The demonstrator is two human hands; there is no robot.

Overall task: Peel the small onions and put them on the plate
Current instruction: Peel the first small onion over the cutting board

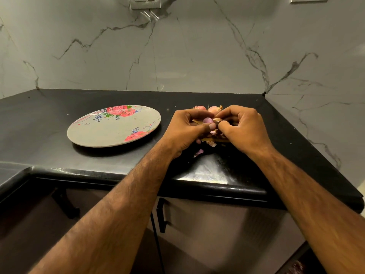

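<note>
Onion in hand [208, 120]: small, purple, partly bared; held just above the counter between both hands, right of the plate and well apart from it.
Left hand [185, 128]: wrapped round the onion, thumb laid along its near side, fingers [194, 115] clenched over its far side.
Right hand [244, 127]: knuckles up, fingers [227, 115] bent inward, pinching a flap of dry brown skin [217, 120] at the onion's right end.
Unpeeled onions [213, 109]: pinkish, with papery skins, lying on the counter just behind the hands and partly hidden by them; two showing, full count impossible to tell.
Peelings [212, 138]: brown and pink scraps heaped under the hands; one pale purple piece [199, 152] lying apart, near the left wrist.
Plate [110, 131]: round, grey, painted with red roses and blue sprigs; flat on the counter, left of the hands.
Counter [98, 161]: black and glossy, rounded front edge, meeting the wall at the back and at the right.
Wall [177, 56]: pale grey marble with dark veins; socket plate [145, 1] at the top edge.
Below the counter: cabinet front with a black handle [162, 216]; dark cable [157, 244] hanging just left of it.
</note>
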